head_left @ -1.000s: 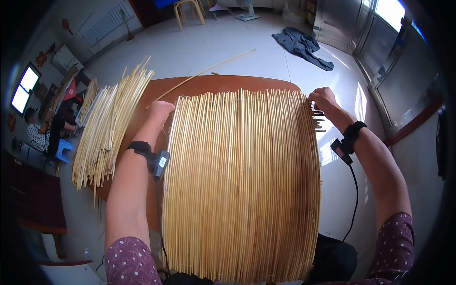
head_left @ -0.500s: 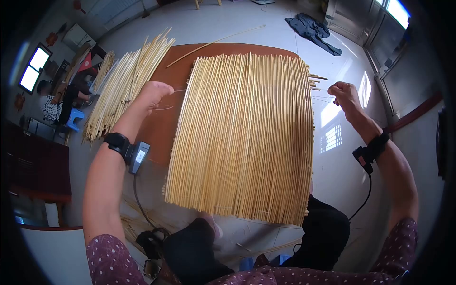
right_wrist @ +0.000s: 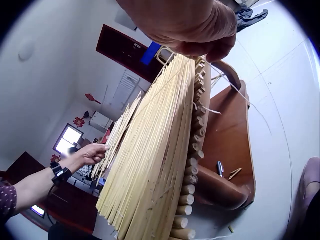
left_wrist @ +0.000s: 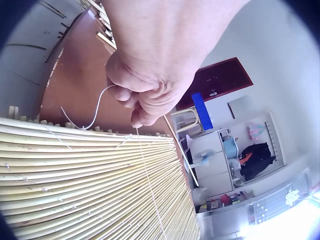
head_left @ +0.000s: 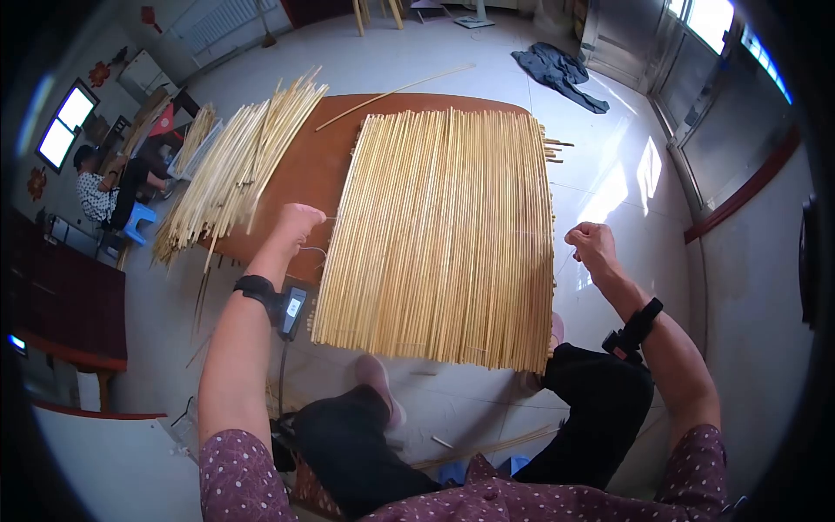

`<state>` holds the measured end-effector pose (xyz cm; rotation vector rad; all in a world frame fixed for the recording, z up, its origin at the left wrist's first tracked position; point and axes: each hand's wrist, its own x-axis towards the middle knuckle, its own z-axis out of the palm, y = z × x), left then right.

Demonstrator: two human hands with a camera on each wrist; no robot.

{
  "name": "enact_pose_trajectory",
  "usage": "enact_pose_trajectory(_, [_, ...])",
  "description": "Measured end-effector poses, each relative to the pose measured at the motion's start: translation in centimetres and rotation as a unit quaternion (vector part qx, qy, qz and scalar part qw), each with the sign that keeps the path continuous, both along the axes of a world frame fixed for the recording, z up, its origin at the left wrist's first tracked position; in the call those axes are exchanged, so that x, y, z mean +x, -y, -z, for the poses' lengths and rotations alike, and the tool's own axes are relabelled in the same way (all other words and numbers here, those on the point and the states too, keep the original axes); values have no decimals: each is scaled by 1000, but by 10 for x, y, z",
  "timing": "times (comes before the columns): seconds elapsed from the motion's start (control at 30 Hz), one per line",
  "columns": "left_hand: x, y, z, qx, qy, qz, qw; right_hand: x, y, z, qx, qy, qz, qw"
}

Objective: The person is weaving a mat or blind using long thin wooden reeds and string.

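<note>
A mat of straight pale sticks (head_left: 435, 235) lies on a brown table (head_left: 296, 174). Off the mat's left edge, my left hand (head_left: 302, 224) pinches a white thread; in the left wrist view the thread (left_wrist: 150, 182) runs taut from the fingertips across the sticks, and a loose tail (left_wrist: 95, 112) curls from the hand. My right hand (head_left: 594, 247), fingers curled, is off the right edge. In the right wrist view the thread (right_wrist: 157, 92) reaches this hand (right_wrist: 190, 25) above the stick ends, with a loose end hanging beyond.
A pile of loose sticks (head_left: 248, 165) lies at the table's left, and a single stick (head_left: 391, 93) crosses the far edge. A person (head_left: 96, 187) sits at the far left. Dark cloth (head_left: 561, 74) lies on the floor. My knees are below the mat's near edge.
Both hands have left the mat's far corners and moved nearer my body, out beside its edges, with thread drawn out. The mat appears farther away, and my legs have come into view.
</note>
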<state>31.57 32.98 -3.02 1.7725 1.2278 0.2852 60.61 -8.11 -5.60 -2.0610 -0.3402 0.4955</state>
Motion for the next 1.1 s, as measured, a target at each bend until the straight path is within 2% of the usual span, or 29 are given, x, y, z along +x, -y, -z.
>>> enact_pose_trajectory(0.17, [-2, -1, 35, -4, 15, -34, 999, -10, 0, 31, -12, 18, 16, 1000])
enact_pose_trajectory(0.23, [-4, -4, 44, 6, 42, 22, 999, -12, -2, 33, -2, 10, 15, 1000])
enact_pose_trajectory(0.47, [-6, -12, 52, 21, 10, -7, 1000, -8, -9, 34, 26, -14, 14, 999])
enact_pose_trajectory(0.57, [-13, -29, 65, -3, 0, 33, 999, -7, -9, 31, 43, -22, 7, 999])
enact_pose_trajectory(0.67, [-11, -7, 45, -6, 13, 20, 1000, 2, -6, 43, 39, -38, -2, 999])
enact_pose_trajectory(0.8, [-10, -11, 48, 3, -22, 22, 1000, 4, -6, 46, 53, -41, 3, 998])
enact_pose_trajectory(0.9, [-8, -7, 45, 14, -41, 21, 999, 1, -7, 34, 19, -19, 13, 1000])
enact_pose_trajectory(1.1, [-9, 0, 40, -3, -15, 13, 1000, 5, -8, 39, 16, 3, 12, 1000])
